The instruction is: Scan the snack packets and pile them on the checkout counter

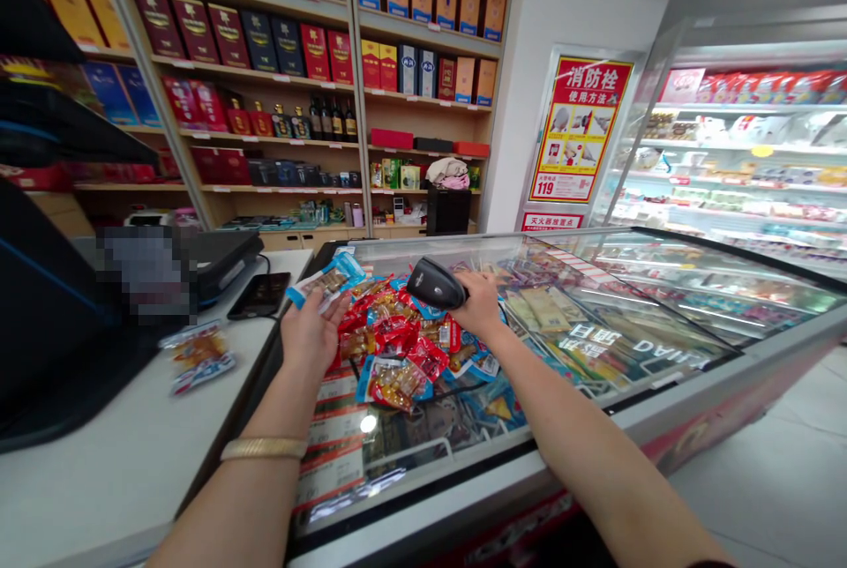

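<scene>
My left hand (310, 330) is closed on a blue-edged snack packet (331, 279) with a clear middle, held above the left side of a heap. In my right hand (477, 302) is a black barcode scanner (437, 283), its head pointing left over the heap. Beneath both hands, a heap of red and blue snack packets (401, 343) lies on the glass top of a chest freezer (463, 427). One more snack packet (198, 356) rests apart on the white counter to the left.
On the white counter (218, 436) are a dark phone (259, 295) and a black device (228, 264). A large black machine (53, 312) stands at the far left. Shelves of boxed bottles (261, 39) line the back wall; a lit display fridge (747, 153) is at right.
</scene>
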A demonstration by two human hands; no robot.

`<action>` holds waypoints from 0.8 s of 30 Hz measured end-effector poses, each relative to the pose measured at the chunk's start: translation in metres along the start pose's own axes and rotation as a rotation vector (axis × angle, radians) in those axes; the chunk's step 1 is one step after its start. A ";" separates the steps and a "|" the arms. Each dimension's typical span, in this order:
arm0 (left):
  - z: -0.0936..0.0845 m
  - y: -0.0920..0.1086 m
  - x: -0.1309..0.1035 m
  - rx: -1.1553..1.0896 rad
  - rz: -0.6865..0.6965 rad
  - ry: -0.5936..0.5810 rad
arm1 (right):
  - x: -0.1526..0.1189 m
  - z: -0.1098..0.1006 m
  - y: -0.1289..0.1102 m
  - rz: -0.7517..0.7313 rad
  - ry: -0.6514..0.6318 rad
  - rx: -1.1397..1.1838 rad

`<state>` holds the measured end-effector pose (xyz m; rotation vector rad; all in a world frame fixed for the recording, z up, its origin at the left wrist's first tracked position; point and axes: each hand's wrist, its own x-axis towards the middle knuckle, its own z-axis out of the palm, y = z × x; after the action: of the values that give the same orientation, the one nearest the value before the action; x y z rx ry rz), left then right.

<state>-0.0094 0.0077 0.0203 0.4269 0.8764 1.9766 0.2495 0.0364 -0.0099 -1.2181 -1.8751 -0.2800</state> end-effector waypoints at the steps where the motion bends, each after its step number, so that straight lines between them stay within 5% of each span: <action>1: 0.000 -0.001 0.000 -0.014 -0.034 0.007 | 0.000 -0.001 -0.002 -0.011 -0.006 0.002; 14: 0.011 -0.019 -0.026 -0.190 -0.208 -0.244 | -0.002 -0.004 -0.028 -0.126 -0.142 0.054; 24: 0.013 -0.023 -0.029 -0.210 -0.231 -0.299 | -0.004 0.002 -0.030 -0.096 -0.200 0.048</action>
<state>0.0279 -0.0036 0.0141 0.4627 0.4999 1.7152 0.2241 0.0205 -0.0064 -1.1607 -2.1037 -0.1681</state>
